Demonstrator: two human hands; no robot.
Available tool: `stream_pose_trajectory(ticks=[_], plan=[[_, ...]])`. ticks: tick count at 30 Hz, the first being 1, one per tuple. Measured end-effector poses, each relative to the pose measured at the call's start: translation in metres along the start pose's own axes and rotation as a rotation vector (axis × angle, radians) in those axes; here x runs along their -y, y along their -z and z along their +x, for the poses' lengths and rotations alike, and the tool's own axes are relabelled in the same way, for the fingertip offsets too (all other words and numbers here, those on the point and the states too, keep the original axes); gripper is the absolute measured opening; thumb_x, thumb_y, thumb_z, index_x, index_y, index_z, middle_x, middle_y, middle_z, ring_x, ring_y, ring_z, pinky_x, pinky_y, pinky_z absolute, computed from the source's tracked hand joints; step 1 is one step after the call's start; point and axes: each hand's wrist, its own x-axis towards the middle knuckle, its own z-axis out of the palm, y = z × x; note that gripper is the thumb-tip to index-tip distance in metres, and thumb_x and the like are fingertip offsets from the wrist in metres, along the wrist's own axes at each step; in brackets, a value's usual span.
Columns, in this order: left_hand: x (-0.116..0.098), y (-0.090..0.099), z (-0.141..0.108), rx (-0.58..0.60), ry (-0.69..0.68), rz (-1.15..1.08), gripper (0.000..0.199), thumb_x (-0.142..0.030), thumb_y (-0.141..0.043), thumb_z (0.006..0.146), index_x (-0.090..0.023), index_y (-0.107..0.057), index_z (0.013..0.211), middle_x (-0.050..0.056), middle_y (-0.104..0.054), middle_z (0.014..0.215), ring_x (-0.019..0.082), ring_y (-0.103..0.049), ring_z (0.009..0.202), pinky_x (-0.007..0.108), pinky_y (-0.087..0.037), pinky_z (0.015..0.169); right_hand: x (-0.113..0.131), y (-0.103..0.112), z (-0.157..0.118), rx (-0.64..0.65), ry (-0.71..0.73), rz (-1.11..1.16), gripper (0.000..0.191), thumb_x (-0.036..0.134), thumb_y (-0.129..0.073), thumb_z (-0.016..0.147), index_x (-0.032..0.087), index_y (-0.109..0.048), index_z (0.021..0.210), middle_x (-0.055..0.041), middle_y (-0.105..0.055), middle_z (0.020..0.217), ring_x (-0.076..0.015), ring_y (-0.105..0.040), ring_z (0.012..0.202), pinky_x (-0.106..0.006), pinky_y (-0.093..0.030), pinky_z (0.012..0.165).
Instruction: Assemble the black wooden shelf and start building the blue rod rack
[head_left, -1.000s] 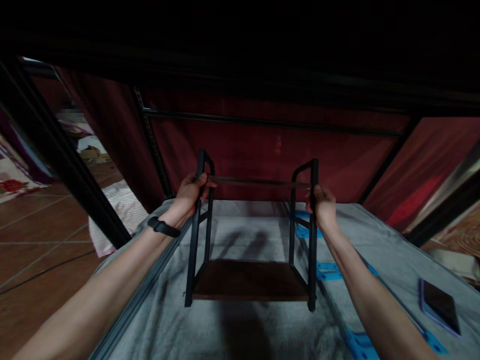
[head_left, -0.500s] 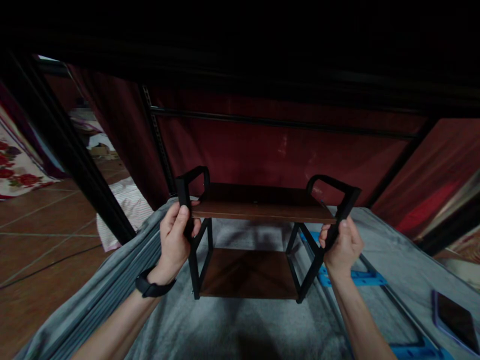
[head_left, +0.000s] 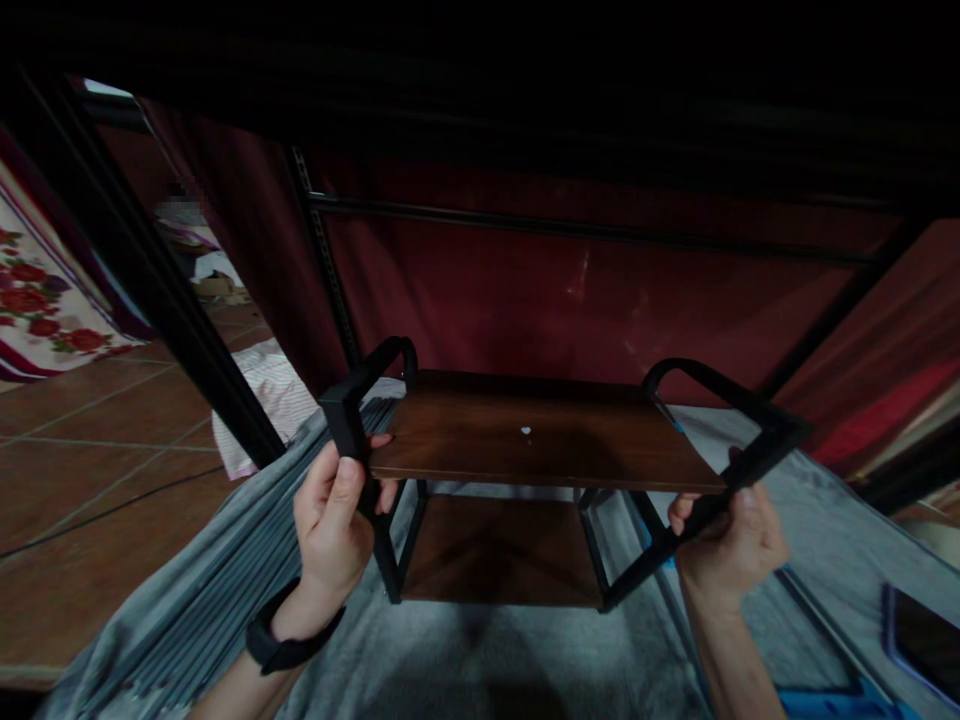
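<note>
A small two-tier shelf rack (head_left: 551, 437) with brown wooden boards and a black metal frame stands in front of me on a grey blanket. My left hand (head_left: 337, 525) is closed around its left front post, with fingers touching the upper board's edge. Around the right front post, my right hand (head_left: 727, 540) is closed in the same way. The upper board carries a small white mark near its middle. Below it, the lower board (head_left: 502, 560) lies near the blanket. A black band circles my left wrist.
Grey metal tubes (head_left: 247, 560) lie along the left of the blanket (head_left: 450, 660). Blue plastic parts with rods (head_left: 832, 700) and a phone (head_left: 922, 640) are at right. Black bed posts (head_left: 142, 250) and a low dark overhang frame the space; a red curtain (head_left: 480, 300) hangs behind.
The rack's upper part has come closer to me and lower in view, showing more of the upper board's top. Both hands have moved with it, keeping their hold.
</note>
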Motion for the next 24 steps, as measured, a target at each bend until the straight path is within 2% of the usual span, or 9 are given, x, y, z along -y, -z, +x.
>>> stream_pose_trajectory(ticks=[2, 6, 9, 11, 14, 17, 22, 24], plan=[[0.0, 0.001, -0.003, -0.008, -0.001, 0.012, 0.024, -0.041, -0.065, 0.086, -0.02, -0.072, 0.094, 0.004, -0.068, 0.082, 0.009, -0.05, 0.045, 0.024, -0.036, 0.039, 0.001, 0.002, -0.002, -0.011, 0.004, -0.023, 0.031, 0.045, -0.059, 0.085, 0.016, -0.066, 0.093, 0.0055, -0.053, 0.047, -0.0133, -0.047, 0.033, -0.024, -0.036, 0.029], [-0.002, 0.003, -0.009, -0.003, -0.021, 0.031, 0.028, -0.043, -0.061, 0.089, -0.02, -0.073, 0.097, -0.001, -0.059, 0.061, 0.011, -0.048, 0.042, 0.025, -0.035, 0.04, 0.002, 0.004, -0.006, -0.004, 0.027, -0.034, 0.03, 0.044, -0.057, 0.086, 0.016, -0.065, 0.094, 0.0053, -0.054, 0.047, -0.0137, -0.048, 0.032, -0.025, -0.037, 0.03], [-0.002, 0.005, -0.013, 0.0, -0.014, 0.031, 0.031, -0.045, -0.057, 0.091, -0.019, -0.073, 0.098, -0.001, -0.056, 0.055, 0.012, -0.05, 0.041, 0.025, -0.035, 0.039, 0.004, 0.007, -0.01, 0.021, 0.039, -0.029, 0.029, 0.043, -0.056, 0.086, 0.017, -0.065, 0.093, 0.0045, -0.055, 0.047, -0.0144, -0.048, 0.032, -0.025, -0.037, 0.029], [-0.001, 0.009, -0.018, -0.009, -0.01, 0.023, 0.032, -0.046, -0.057, 0.091, -0.019, -0.073, 0.098, 0.0, -0.06, 0.06, 0.013, -0.052, 0.042, 0.025, -0.037, 0.039, 0.004, 0.01, -0.014, 0.033, 0.038, -0.034, 0.031, 0.043, -0.055, 0.087, 0.016, -0.065, 0.098, 0.0039, -0.057, 0.048, -0.0153, -0.05, 0.033, -0.026, -0.038, 0.03], [0.001, 0.016, -0.025, -0.048, -0.038, 0.005, 0.029, -0.046, -0.061, 0.088, -0.02, -0.071, 0.098, 0.004, -0.071, 0.084, 0.012, -0.055, 0.045, 0.026, -0.041, 0.038, 0.005, 0.017, -0.021, 0.043, 0.03, -0.038, 0.036, 0.043, -0.054, 0.087, 0.015, -0.064, 0.109, 0.003, -0.059, 0.051, -0.0171, -0.053, 0.037, -0.029, -0.043, 0.034], [0.002, 0.021, -0.031, -0.07, -0.059, 0.012, 0.027, -0.045, -0.061, 0.088, -0.021, -0.071, 0.1, 0.006, -0.071, 0.1, 0.012, -0.056, 0.046, 0.027, -0.043, 0.039, 0.007, 0.023, -0.026, 0.034, 0.011, -0.053, 0.038, 0.043, -0.055, 0.087, 0.016, -0.064, 0.112, 0.0024, -0.061, 0.054, -0.0182, -0.055, 0.039, -0.031, -0.046, 0.037], [-0.002, 0.02, -0.028, 0.001, -0.046, 0.048, 0.033, -0.046, -0.056, 0.092, -0.02, -0.071, 0.107, 0.002, -0.062, 0.067, 0.014, -0.053, 0.046, 0.027, -0.038, 0.042, 0.011, 0.022, -0.025, 0.066, -0.049, -0.056, 0.032, 0.04, -0.057, 0.087, 0.017, -0.065, 0.107, 0.0, -0.065, 0.059, -0.0206, -0.06, 0.046, -0.034, -0.05, 0.044], [-0.005, 0.017, -0.025, 0.006, -0.023, 0.065, 0.036, -0.047, -0.056, 0.092, -0.019, -0.071, 0.107, 0.001, -0.059, 0.063, 0.013, -0.051, 0.045, 0.027, -0.037, 0.043, 0.011, 0.019, -0.023, 0.09, -0.041, -0.035, 0.029, 0.038, -0.057, 0.087, 0.017, -0.065, 0.105, 0.0009, -0.063, 0.057, -0.0195, -0.058, 0.045, -0.033, -0.047, 0.042]])
